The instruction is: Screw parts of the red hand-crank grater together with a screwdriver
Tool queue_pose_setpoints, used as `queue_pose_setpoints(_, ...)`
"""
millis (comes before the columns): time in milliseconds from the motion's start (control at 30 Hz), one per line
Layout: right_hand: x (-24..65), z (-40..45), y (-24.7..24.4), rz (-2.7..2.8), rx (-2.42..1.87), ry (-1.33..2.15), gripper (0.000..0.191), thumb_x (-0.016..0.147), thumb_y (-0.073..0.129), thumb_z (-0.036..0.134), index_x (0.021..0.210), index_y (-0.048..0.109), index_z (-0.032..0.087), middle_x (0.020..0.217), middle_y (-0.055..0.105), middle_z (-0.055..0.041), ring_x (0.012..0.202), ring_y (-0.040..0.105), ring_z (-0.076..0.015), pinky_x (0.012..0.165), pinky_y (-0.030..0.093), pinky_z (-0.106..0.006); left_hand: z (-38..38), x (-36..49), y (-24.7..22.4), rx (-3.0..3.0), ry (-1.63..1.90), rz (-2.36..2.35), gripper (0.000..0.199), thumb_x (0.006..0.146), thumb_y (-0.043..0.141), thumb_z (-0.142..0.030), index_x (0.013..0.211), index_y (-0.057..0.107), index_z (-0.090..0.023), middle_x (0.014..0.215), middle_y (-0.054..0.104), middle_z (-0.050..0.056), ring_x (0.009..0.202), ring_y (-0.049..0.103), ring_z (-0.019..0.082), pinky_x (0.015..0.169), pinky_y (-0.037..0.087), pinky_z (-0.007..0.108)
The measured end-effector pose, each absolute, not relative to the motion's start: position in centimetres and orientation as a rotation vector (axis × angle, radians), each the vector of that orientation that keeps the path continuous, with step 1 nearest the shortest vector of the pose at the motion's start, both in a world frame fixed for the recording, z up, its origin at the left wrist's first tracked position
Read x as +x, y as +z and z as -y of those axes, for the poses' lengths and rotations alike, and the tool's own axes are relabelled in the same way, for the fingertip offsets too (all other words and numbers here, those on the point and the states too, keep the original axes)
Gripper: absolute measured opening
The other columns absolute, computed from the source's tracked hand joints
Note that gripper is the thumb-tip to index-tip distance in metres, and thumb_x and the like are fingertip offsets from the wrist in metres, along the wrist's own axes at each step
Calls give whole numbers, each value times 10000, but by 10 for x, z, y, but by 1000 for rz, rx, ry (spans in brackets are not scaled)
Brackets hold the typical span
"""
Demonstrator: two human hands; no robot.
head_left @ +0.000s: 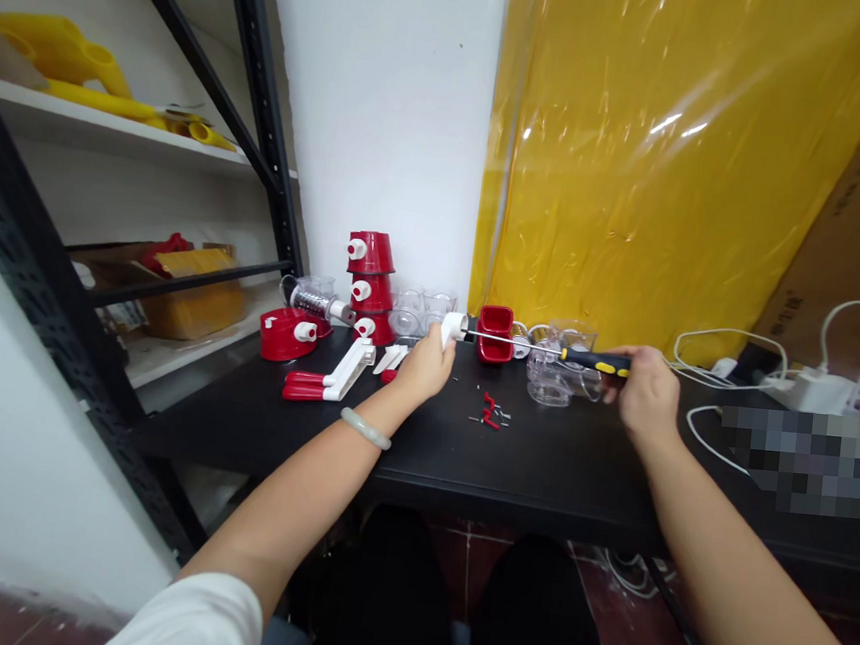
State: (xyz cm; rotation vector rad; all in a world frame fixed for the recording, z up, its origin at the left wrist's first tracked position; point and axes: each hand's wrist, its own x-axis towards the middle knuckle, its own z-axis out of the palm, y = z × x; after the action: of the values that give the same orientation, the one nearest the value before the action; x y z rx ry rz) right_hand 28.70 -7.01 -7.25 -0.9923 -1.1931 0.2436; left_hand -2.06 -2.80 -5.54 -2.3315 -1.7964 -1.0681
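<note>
My left hand (426,364) grips a small white plastic part (455,327) above the black table. In my right hand (648,392) is a screwdriver (584,360) with a black and yellow handle, held level. Its long metal shaft points left and reaches the white part; whether the tip sits inside it I cannot tell. Several small red pieces and screws (491,411) lie on the table below the shaft. Just behind the shaft stands a red open-topped piece (495,334). Left of my left hand lie white crank handles with red grips (335,374).
Stacked red housings (370,293) and another red housing (288,336) stand at the left. Clear plastic cups (549,383) sit behind the screwdriver. White cables and a charger (820,390) occupy the right. A black metal shelf rack (258,97) borders the table's left side.
</note>
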Motion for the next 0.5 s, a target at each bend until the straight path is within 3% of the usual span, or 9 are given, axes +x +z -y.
queue_pose_setpoints(133,286,66,-71,1113,-873,335,289,792,645,514,911,556,266,739,521,18,505,475,-119,446,385,-277,28,-20,-55,-2343,-1081,1775,299,978,345,-357,1167,452,-152,998,681,160,921,678,303,793,513,396)
queue_pose_setpoints(267,282,63,-66,1054,-632,655,403,607,753,284,937,523,296,904,566,24,678,576,-128,552,469,-270,29,-20,-53,-2344,-1084,1789,302,977,344,-354,1165,453,-143,974,680,166,910,676,312,786,513,410)
queue_pose_setpoints(367,282,63,-67,1042,-650,736,315,701,685,442,926,531,284,816,607,2,630,593,-161,513,462,-298,31,-20,-52,-2344,-1080,1795,309,977,349,-349,1190,446,-146,980,679,158,924,674,304,810,510,402)
queue_pose_setpoints(433,283,63,-70,1048,-820,681,364,791,566,617,911,544,273,658,582,0,494,542,-169,423,397,-299,31,-20,-51,-2347,-1076,1792,313,977,353,-348,1200,443,-148,984,680,154,930,675,300,818,509,398)
queue_pose_setpoints(500,285,62,-72,1085,-1001,555,422,807,530,681,878,563,267,545,511,19,398,462,-155,368,320,-289,32,-20,-51,-2347,-1070,1796,314,976,353,-350,1194,448,-146,982,680,156,926,675,306,812,511,402)
